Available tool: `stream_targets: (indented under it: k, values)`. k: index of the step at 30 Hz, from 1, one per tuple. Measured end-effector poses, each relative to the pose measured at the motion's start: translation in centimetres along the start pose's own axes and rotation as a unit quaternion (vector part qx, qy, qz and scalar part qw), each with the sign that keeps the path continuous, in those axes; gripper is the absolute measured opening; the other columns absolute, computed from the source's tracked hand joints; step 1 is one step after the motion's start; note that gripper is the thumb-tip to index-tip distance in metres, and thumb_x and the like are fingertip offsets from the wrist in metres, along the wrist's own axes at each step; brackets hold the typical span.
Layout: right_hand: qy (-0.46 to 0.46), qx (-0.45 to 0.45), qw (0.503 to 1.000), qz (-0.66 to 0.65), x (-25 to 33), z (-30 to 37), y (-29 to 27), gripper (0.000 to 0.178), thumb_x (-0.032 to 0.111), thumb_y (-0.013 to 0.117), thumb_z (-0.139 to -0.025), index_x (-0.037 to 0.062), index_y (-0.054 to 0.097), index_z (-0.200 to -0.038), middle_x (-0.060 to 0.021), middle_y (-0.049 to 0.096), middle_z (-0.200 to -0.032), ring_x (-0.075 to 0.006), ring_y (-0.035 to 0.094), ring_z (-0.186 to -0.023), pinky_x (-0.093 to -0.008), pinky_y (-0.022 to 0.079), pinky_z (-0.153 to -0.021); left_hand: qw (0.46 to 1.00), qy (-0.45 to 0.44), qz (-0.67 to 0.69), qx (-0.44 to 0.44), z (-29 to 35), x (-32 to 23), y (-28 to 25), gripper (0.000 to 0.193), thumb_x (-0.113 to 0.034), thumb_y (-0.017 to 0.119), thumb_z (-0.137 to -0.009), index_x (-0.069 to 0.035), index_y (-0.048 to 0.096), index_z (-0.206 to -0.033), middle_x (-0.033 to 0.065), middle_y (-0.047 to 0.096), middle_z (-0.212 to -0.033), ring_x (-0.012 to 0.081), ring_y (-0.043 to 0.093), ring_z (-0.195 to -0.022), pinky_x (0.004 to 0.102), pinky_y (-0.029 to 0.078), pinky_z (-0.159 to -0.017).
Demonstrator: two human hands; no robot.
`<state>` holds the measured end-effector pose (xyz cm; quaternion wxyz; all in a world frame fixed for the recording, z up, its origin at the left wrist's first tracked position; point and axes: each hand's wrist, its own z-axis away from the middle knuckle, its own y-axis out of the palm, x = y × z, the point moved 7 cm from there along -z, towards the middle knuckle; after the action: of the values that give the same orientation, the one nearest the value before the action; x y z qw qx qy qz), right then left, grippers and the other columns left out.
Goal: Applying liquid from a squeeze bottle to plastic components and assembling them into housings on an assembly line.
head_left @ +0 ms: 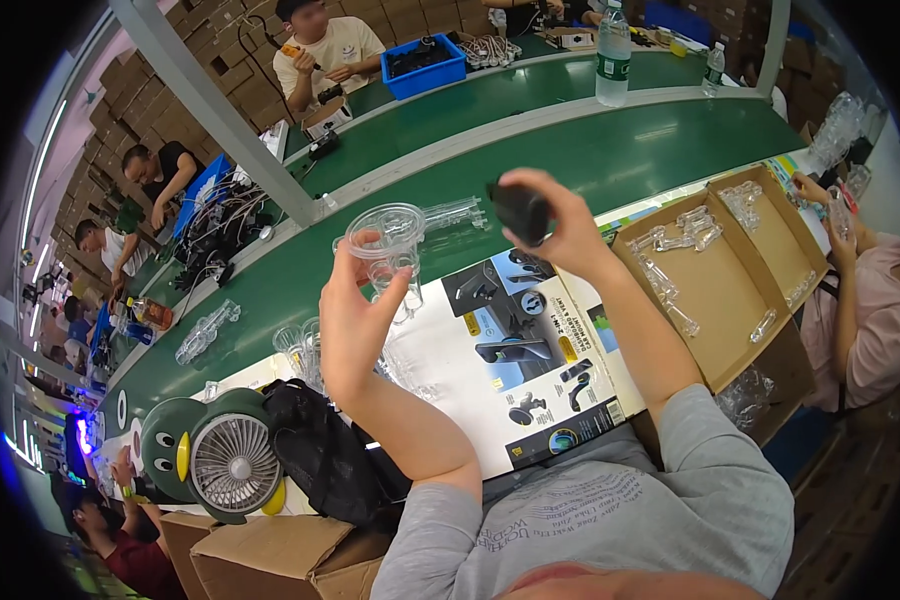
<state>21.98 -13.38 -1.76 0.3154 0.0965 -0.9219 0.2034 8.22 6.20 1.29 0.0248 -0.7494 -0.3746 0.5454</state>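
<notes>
The person's left hand (355, 315) is raised above the green belt (610, 160), fingers pinching one clear plastic tray (390, 245) by its lower edge. The right hand (560, 225) is clenched around one small black part (520, 212), held just beside the tray but not touching it. Below both lies one printed white sheet (510, 350). Two open cardboard boxes (715, 290) to the right hold scattered clear pieces. One penguin-shaped desk fan (215, 460) stands lower left, next to one black bag (320, 455). Two water bottles (613, 55) stand on the far belt.
</notes>
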Motion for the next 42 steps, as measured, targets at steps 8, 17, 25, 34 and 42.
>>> stream_targets:
  k: [8,17,25,34,42]
  values:
    - [0.111,-0.103,0.746,-0.648,2.5,-0.8,-1.3,0.048,0.019,0.059,-0.076,0.007,0.045,-0.12,-0.0043,0.054,-0.082,-0.0106,0.053,-0.067,-0.021,0.046,-0.058,0.998,0.044,-0.02,-0.037,0.0,-2.0,-0.3,0.038,-0.002,0.066,-0.073,0.0,0.052,-0.109,0.0086,0.063,-0.099,0.013,0.058,-0.085,0.0255,0.046,-0.078]
    - [0.204,-0.189,0.809,-0.517,3.5,0.8,-0.3,0.034,0.019,0.058,-0.078,0.0017,0.052,-0.108,-0.0086,0.057,-0.089,-0.0146,0.059,-0.082,-0.0277,0.05,-0.074,0.996,0.076,-0.044,-0.021,0.1,-3.4,1.3,0.04,0.0,0.067,-0.071,0.001,0.053,-0.108,0.0103,0.064,-0.098,0.0144,0.059,-0.087,0.0268,0.046,-0.081]
    - [0.197,-0.197,0.812,-0.512,3.8,0.8,-0.4,0.033,0.018,0.055,-0.079,0.0015,0.052,-0.107,-0.0091,0.057,-0.089,-0.0137,0.059,-0.08,-0.0261,0.05,-0.073,0.994,0.091,-0.056,-0.006,0.4,-3.8,1.8,0.041,0.001,0.067,-0.07,0.002,0.053,-0.108,0.0118,0.063,-0.099,0.0157,0.059,-0.088,0.0273,0.046,-0.08]
    - [0.201,-0.197,0.812,-0.511,3.7,0.8,-0.1,0.032,0.018,0.054,-0.079,0.0017,0.052,-0.107,-0.0094,0.057,-0.091,-0.014,0.059,-0.081,-0.0261,0.049,-0.074,0.994,0.091,-0.062,-0.011,0.5,-3.8,1.6,0.041,0.002,0.067,-0.07,0.003,0.053,-0.108,0.0123,0.064,-0.098,0.0148,0.059,-0.087,0.0273,0.046,-0.081]
    - [0.177,-0.184,0.807,-0.532,3.7,0.6,-0.1,0.034,0.02,0.055,-0.08,0.0024,0.051,-0.109,-0.0099,0.057,-0.091,-0.0161,0.058,-0.082,-0.0283,0.049,-0.075,0.995,0.091,-0.021,0.016,0.7,-4.2,1.7,0.04,-0.001,0.068,-0.072,0.003,0.052,-0.108,0.0125,0.064,-0.098,0.0149,0.06,-0.089,0.0273,0.046,-0.081]
